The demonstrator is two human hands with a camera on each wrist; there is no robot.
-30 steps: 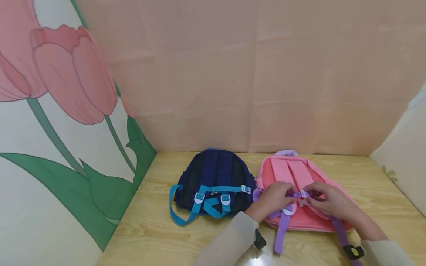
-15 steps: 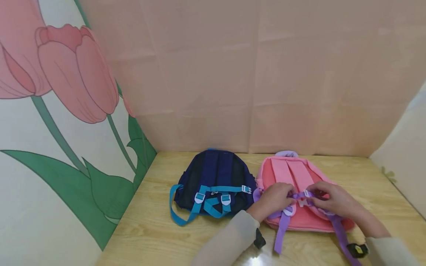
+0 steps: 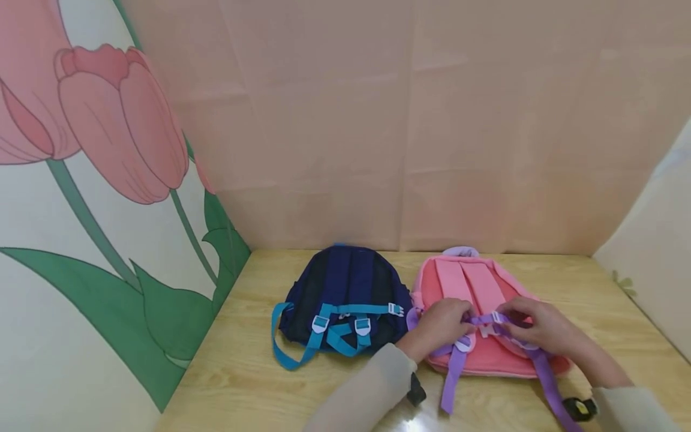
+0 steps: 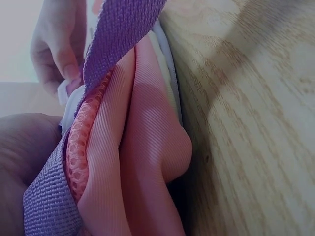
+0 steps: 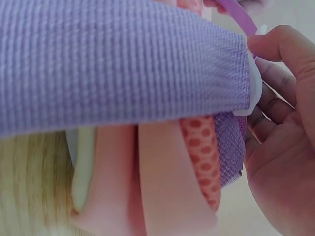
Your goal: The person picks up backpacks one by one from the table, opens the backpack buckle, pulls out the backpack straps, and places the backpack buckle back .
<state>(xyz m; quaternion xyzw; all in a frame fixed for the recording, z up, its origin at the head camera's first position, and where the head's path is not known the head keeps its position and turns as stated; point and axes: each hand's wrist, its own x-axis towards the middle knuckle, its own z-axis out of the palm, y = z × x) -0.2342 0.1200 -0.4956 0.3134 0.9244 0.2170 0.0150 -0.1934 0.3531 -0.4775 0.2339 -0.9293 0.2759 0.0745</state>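
A pink backpack (image 3: 499, 361) lies on the table with its shoulder straps facing up. Across its middle runs a narrow purple strap (image 3: 481, 320) carrying a white slider (image 3: 496, 317). My left hand (image 3: 444, 325) pinches this strap at its left end. On the other side, my right hand (image 3: 541, 326) pinches it beside the slider. Just below hangs a pale buckle (image 3: 487, 330). In the right wrist view, a wide purple webbing strap (image 5: 123, 64) crosses in front of the right hand (image 5: 285, 108). In the left wrist view, the left hand's fingertips are out of sight.
To the left of the pink backpack stands a navy backpack (image 3: 351, 270) with blue straps (image 3: 313, 348), close against it. Purple strap tails (image 3: 454, 378) hang over the wooden table (image 3: 232, 384). A pinkish backdrop (image 3: 324, 150) rises behind.
Both hands stay at the purple strap. A little more strap shows between them, and the slider sits slightly farther from the left hand. The head view has shifted slightly.
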